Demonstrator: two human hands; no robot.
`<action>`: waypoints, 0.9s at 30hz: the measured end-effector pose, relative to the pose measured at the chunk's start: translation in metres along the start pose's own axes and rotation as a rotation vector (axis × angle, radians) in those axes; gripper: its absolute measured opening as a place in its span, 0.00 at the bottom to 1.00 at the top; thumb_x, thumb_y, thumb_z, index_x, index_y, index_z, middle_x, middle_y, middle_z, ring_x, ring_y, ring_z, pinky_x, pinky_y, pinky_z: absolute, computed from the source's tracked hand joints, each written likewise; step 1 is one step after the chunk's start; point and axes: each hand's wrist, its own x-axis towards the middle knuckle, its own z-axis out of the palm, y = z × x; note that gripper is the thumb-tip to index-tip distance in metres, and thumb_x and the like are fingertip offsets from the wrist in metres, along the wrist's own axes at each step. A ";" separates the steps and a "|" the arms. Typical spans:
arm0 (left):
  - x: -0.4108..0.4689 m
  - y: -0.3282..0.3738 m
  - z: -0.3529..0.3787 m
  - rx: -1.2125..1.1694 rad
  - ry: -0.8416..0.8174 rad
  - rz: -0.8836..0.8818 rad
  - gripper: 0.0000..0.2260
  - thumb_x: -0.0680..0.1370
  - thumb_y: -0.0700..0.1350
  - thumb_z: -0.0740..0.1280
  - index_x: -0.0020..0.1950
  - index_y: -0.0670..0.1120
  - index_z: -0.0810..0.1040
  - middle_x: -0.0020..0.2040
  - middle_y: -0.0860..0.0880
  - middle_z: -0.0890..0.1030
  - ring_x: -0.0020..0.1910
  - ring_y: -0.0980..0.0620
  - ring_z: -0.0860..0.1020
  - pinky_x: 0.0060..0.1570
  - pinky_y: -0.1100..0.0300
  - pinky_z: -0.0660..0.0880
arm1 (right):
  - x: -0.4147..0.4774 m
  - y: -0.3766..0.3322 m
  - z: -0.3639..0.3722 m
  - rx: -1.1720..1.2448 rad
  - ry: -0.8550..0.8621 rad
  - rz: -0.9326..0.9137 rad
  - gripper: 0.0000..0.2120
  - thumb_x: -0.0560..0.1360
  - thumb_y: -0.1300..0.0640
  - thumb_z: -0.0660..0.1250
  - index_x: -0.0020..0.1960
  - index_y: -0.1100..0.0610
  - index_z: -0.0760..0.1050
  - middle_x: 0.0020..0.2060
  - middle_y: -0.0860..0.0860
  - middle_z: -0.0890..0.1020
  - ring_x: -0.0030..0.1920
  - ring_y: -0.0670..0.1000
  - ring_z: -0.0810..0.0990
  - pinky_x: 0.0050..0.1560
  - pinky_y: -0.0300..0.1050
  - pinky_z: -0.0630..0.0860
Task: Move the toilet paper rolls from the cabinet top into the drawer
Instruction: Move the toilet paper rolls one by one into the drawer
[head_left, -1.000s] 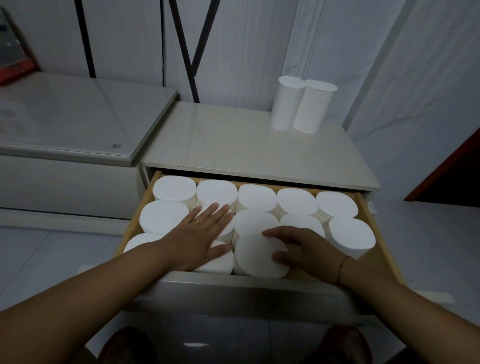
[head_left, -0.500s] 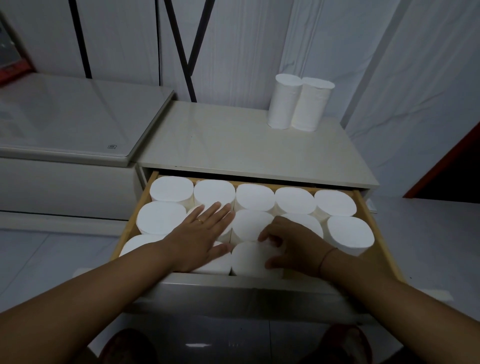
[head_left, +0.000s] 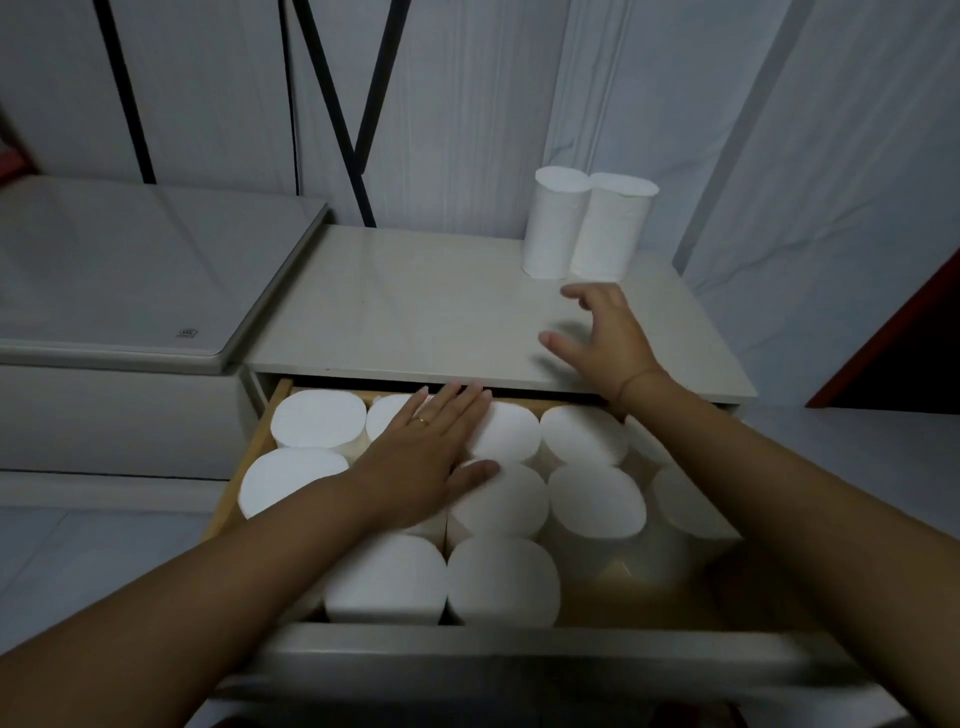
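Two tall white toilet paper rolls (head_left: 582, 228) stand upright and touching each other at the back right of the pale beige cabinet top (head_left: 415, 306), close to the white draped wall. Below it the wooden-sided drawer (head_left: 244, 467) is pulled out and packed with upright white paper rolls (head_left: 311, 418) in rows. A patch of bare wooden drawer floor shows at the front right.

The left hand (head_left: 421, 462) lies flat on the rolls in the drawer's back rows. Its fingers are straight and together, the thumb is spread, and a thin gold ring (head_left: 423, 421) sits on one finger. The right hand (head_left: 605, 338) hovers over the cabinet top, just in front of the two standing rolls and not touching them. Its fingers are spread and loosely bent and it holds nothing. Nothing lies between this hand and the rolls.

To the left sits a low white unit with a glossy flat lid (head_left: 130, 270), and thin black rods (head_left: 332, 104) cross in front of the wall. A dark red edge (head_left: 893, 338) runs along the right.

The right hand is motion-blurred. The right forearm covers several rolls on the drawer's right side, and the left forearm hides part of the front left row. The drawer's grey front panel is cut off at the bottom of the view.
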 end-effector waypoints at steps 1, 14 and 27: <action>0.004 -0.002 -0.004 -0.002 0.007 -0.006 0.32 0.79 0.63 0.48 0.78 0.50 0.40 0.78 0.52 0.40 0.76 0.56 0.36 0.74 0.57 0.35 | 0.012 0.001 0.000 -0.005 0.013 0.009 0.27 0.71 0.50 0.70 0.67 0.55 0.66 0.65 0.54 0.68 0.65 0.52 0.68 0.63 0.40 0.63; 0.034 -0.033 0.005 0.002 0.032 -0.060 0.34 0.75 0.69 0.34 0.77 0.53 0.37 0.77 0.55 0.37 0.75 0.58 0.33 0.73 0.57 0.32 | 0.167 0.026 0.020 -0.386 0.142 0.045 0.41 0.72 0.42 0.65 0.75 0.60 0.50 0.75 0.60 0.51 0.75 0.59 0.47 0.75 0.52 0.45; 0.036 -0.036 0.008 0.037 0.031 -0.033 0.33 0.74 0.67 0.33 0.75 0.52 0.32 0.76 0.55 0.32 0.73 0.58 0.29 0.72 0.55 0.29 | 0.210 0.021 0.034 -0.316 0.332 -0.020 0.30 0.68 0.42 0.67 0.62 0.58 0.66 0.62 0.59 0.70 0.62 0.60 0.69 0.65 0.52 0.65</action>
